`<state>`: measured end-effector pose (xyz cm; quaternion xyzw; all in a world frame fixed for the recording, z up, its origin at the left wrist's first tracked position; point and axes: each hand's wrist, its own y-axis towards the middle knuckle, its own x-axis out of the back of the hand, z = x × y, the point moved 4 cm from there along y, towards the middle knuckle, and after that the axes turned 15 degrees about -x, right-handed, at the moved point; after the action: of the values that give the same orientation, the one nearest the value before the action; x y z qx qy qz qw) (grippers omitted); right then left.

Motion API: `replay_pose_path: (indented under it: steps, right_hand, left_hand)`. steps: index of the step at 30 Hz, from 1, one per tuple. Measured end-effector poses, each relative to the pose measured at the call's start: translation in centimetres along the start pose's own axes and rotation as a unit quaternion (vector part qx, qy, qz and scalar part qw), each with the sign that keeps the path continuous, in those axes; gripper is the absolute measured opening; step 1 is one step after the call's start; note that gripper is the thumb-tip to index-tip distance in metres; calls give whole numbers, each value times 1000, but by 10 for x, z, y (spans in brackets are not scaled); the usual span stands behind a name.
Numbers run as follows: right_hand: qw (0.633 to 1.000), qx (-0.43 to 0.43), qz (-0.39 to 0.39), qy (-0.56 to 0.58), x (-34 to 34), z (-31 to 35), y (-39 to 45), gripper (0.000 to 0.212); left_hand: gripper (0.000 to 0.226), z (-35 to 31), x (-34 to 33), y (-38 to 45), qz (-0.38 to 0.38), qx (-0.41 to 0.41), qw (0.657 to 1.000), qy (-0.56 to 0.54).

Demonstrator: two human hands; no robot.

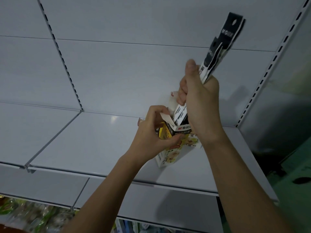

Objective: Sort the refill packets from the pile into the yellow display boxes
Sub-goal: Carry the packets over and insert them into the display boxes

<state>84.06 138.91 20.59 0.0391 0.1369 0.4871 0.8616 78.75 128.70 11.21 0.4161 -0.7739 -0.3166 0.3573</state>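
Observation:
A yellow and white display box [170,153] stands tilted on the grey shelf [94,142], its top flaps open. My left hand [151,132] grips the box near its upper edge and holds one white flap back. My right hand [200,101] is closed around a bundle of long black and white refill packets [217,47]. Their lower ends reach into the open mouth of the box, while their black hang-tab ends stick up above my fist. The pile the packets come from is out of view.
Grey metal shelving fills the scene, with a back panel [134,68] and slotted uprights at left [64,64] and right [276,64]. Below the shelf's front edge, colourful goods [33,214] lie on a lower level. A green floor [296,169] shows at far right.

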Motion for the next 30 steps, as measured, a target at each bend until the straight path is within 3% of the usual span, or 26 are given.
replay_pose_path:
  steps: [5,11,16,22,25,28,30]
  right_hand:
    - [977,-32,31,-208,-6,-23,-6,55]
    - [919,-44,-13,-391,2,-23,-5,25]
    - [931,-48,21,-360,12,-15,2,19]
    - [954,43,-27,-296,16,8,5,23]
    - [939,74,-15,-335,10,-2,6,14]
    - [906,49,29,-419,8,-25,7,11]
    - [926,64,13,-371,9,-26,5,12]
  left_hand:
    - [57,3,-1,-3,-22,-1,1000,0]
    - [58,6,-4,-2,-25,16,1000,-5]
    - [61,8,-6,0,-18,32,999,-28]
    - [56,16,-4,0,-18,48,998,-22]
    - [57,18,-5,0,-22,44,999,-23]
    - [55,17,-2,0,-42,40,998,-33]
    - [54,17,2,-1,-58,50,996,-52]
